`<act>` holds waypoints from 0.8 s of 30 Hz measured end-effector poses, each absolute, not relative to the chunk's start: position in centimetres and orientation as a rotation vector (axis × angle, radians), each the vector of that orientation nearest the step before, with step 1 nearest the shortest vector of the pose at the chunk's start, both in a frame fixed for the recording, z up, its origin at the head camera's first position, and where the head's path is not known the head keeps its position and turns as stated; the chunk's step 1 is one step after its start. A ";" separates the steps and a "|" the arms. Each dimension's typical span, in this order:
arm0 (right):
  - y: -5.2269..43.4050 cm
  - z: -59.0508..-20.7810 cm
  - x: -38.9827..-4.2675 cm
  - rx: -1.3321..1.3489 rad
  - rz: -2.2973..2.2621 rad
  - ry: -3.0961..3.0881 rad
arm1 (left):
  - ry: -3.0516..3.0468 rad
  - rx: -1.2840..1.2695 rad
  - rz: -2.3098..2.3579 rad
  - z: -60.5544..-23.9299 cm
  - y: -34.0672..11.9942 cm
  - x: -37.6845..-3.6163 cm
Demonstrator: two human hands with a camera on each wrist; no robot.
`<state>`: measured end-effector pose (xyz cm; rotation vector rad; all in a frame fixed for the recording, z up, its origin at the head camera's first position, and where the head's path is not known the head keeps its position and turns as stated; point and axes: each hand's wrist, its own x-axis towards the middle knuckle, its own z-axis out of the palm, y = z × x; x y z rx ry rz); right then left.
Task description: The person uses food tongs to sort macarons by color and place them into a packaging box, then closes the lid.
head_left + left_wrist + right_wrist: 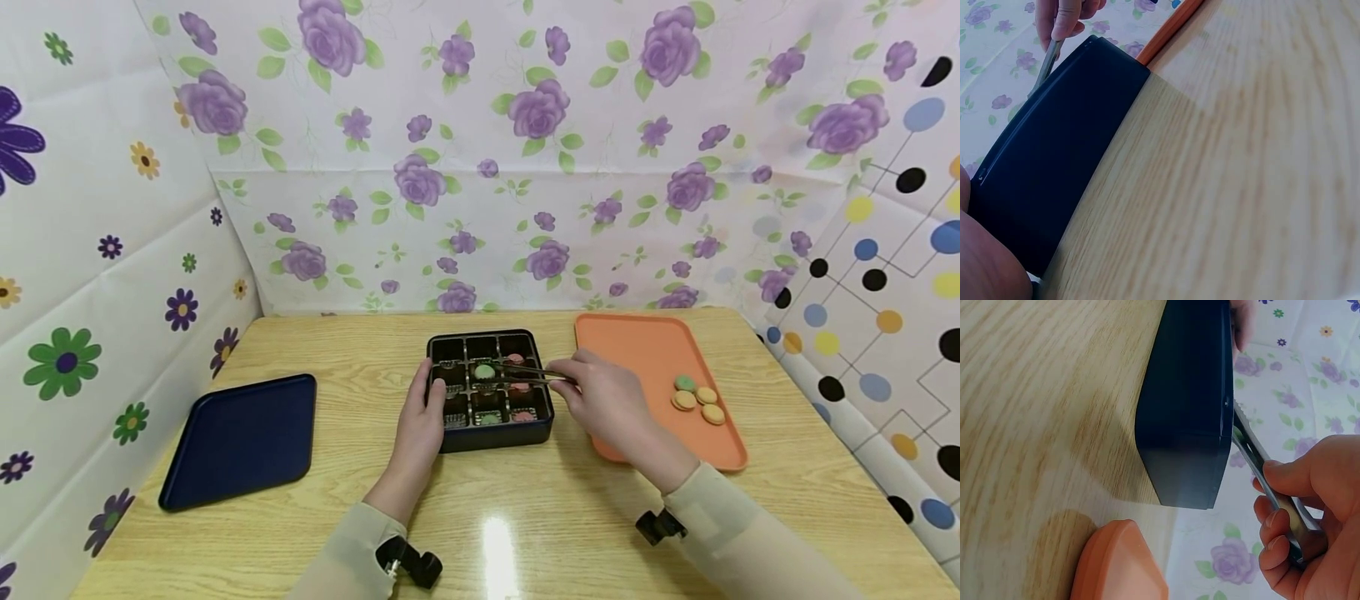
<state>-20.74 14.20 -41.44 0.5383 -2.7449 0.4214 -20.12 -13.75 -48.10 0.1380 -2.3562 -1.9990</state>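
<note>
Site type: screened-off desktop stn., arranged like a filming booth. Wood-grain desk [360, 392] was bounded on 3 sides by printed sheets: rear sheet [480, 204], creased, w/ purple roses; L sheet [127, 283], multicol. daisies; R sheet [918, 292], dots & connecting lines. Blk. L wrist cam [427, 570] & R wrist cam [651, 527] were fitted. Bldg. type (home, lab, etc.) could not be det'd.

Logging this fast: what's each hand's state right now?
Left hand: holding the dark box at its left side.
Right hand: holding metal tongs.
</note>
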 end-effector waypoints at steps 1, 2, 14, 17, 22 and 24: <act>14.2 -41.5 -20.8 0.537 0.421 -2.748 | -2.355 0.135 -1.999 -48.1 -13.7 -20.1; 14.2 -41.5 -20.8 0.537 0.419 -2.750 | -2.355 0.137 -2.002 -48.1 -13.7 -20.1; 14.1 -41.5 -20.9 0.530 0.419 -2.762 | -2.357 0.114 -1.998 -48.0 -13.8 -20.0; 14.1 -41.6 -21.0 0.531 0.414 -2.761 | -2.358 0.121 -2.000 -48.0 -13.8 -20.1; 14.2 -41.6 -20.9 0.523 0.439 -2.764 | -2.355 0.126 -2.009 -48.1 -13.7 -20.1; 14.4 -41.5 -20.7 0.521 0.452 -2.757 | -2.353 0.128 -2.014 -48.1 -13.8 -20.2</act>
